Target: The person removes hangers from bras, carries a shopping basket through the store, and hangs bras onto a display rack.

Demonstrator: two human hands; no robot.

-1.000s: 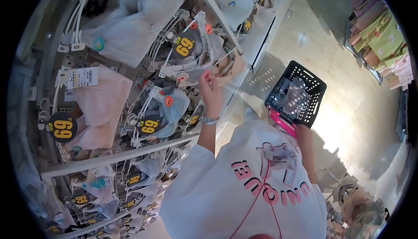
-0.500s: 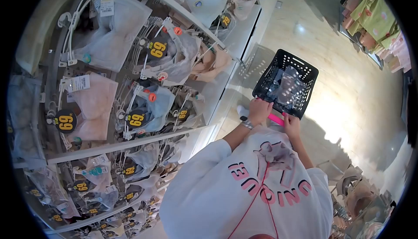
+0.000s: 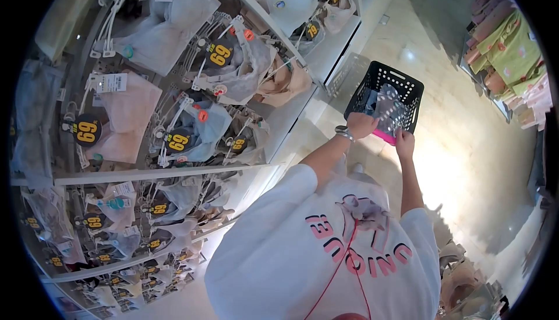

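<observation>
Shirt [image 3: 273, 250], white with pink-and-black lettering, fills the lower foreground. Beyond it, the right hand [image 3: 404, 139] is curled closed on the pink handle [image 3: 384, 136] at the near side of a black perforated basket [image 3: 417, 97]. The left hand [image 3: 362, 124], with a silver band [image 3: 345, 136] at its wrist, is at the near rim; its fingers are partly hidden, so its grip cannot be told. Greyish bundles [image 3: 389, 105] lie inside the basket. Farther right hang green garments [image 3: 515, 46].

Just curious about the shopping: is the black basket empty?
Not empty: greyish-blue items show inside the basket, between its dark, hole-punched walls.
</observation>
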